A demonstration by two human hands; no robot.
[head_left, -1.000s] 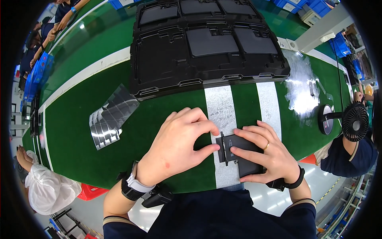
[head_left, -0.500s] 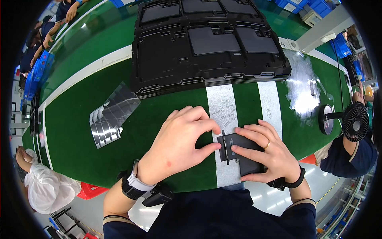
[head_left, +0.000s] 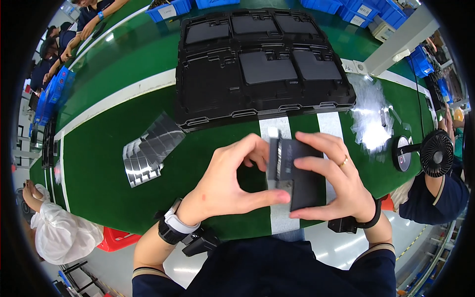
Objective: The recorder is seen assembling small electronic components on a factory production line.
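Observation:
A flat black battery pack (head_left: 308, 190) is tilted up off the bench between my two hands, its narrow left edge strip catching the light. My right hand (head_left: 341, 185) holds it from the right, fingers spread over its face and thumb at the lower edge. At the left edge, my left hand (head_left: 225, 180) grips it with the thumb on its lower left corner; the curled fingers are partly hidden behind the edge. Beyond my hands lies a black moulded tray (head_left: 208, 94) with several flat dark packs (head_left: 267, 67) in its pockets; its near left pocket has none.
Clear plastic film with dark strips (head_left: 153, 148) lies left on the green mat (head_left: 99, 168). A heap of clear film (head_left: 371, 119) and a small black fan (head_left: 438, 154) are at right. Blue bins (head_left: 170, 10) stand at the back. Other people work on both sides.
The pack has come up off the bench and tilted, its left edge now facing up more. My left thumb has moved onto its lower left corner. The view has shifted slightly.

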